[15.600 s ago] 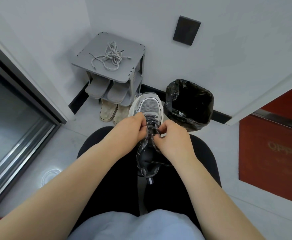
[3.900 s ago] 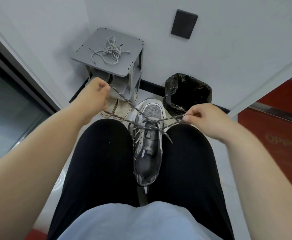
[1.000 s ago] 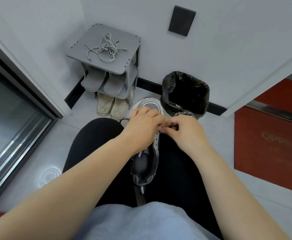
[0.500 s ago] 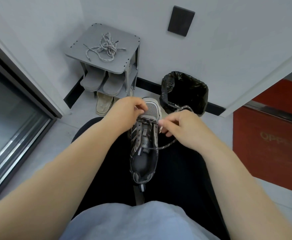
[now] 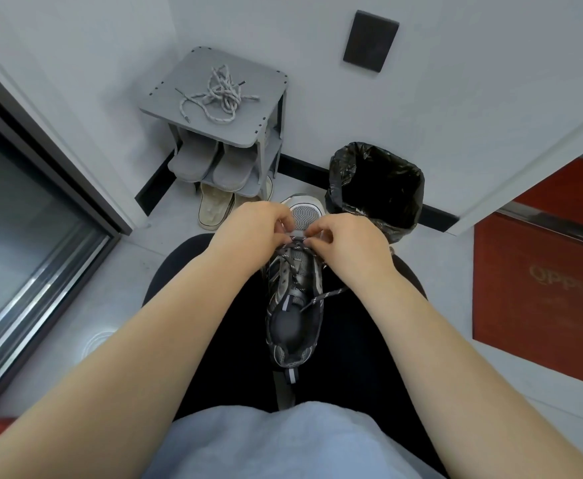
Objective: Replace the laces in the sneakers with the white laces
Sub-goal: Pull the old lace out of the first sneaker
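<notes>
Head: lace (image 5: 296,240) at right hand (image 5: 349,244)

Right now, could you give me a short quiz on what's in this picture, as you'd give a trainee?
1. True or false: the pale laces lie on top of the grey rack.
2. Where does the sneaker rest? A on the floor; B on the person's lap; C inside the bin.
3. What do the left hand and right hand both pinch?
Key: 1 true; 2 B; 3 the dark lace, near the toe end.
</notes>
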### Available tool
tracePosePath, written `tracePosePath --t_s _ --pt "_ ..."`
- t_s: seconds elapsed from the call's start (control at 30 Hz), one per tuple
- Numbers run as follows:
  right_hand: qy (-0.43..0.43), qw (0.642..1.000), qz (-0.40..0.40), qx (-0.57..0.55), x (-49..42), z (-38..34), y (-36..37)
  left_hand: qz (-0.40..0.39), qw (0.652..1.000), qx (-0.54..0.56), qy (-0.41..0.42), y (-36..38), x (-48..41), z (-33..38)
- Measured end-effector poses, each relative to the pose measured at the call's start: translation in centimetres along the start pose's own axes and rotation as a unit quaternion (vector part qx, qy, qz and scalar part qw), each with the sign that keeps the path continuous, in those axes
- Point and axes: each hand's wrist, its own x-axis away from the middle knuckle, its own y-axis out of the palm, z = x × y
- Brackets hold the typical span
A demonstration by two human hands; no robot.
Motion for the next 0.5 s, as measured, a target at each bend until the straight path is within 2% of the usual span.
tracePosePath --t_s 0.13,0.23,0.37,0.43,0.5 --pt "-0.065 0.997 -0.009 0.044 -0.6 -0.7 0.5 0.005 1.000 0.023 0.000 0.2 0.0 -0.1" --pt "-0.061 0.997 -0.020 0.044 -0.7 -0.8 0.3 0.000 0.999 0.039 -0.002 0.1 -0.1 -0.1" --pt "0.003 0.994 -0.004 -0.113 -0.3 -0.3 -0.6 -0.004 0.999 0.031 -0.004 0.0 -0.1 -0.1" --pt "0.057 0.967 0.032 -0.246 -0.1 0.1 -1.2 0.017 0.999 0.024 0.013 0.1 0.1 0.2" --pt "0.093 0.948 0.039 -0.302 0.0 0.4 -1.5 0.047 0.998 0.045 0.022 0.1 0.3 0.4"
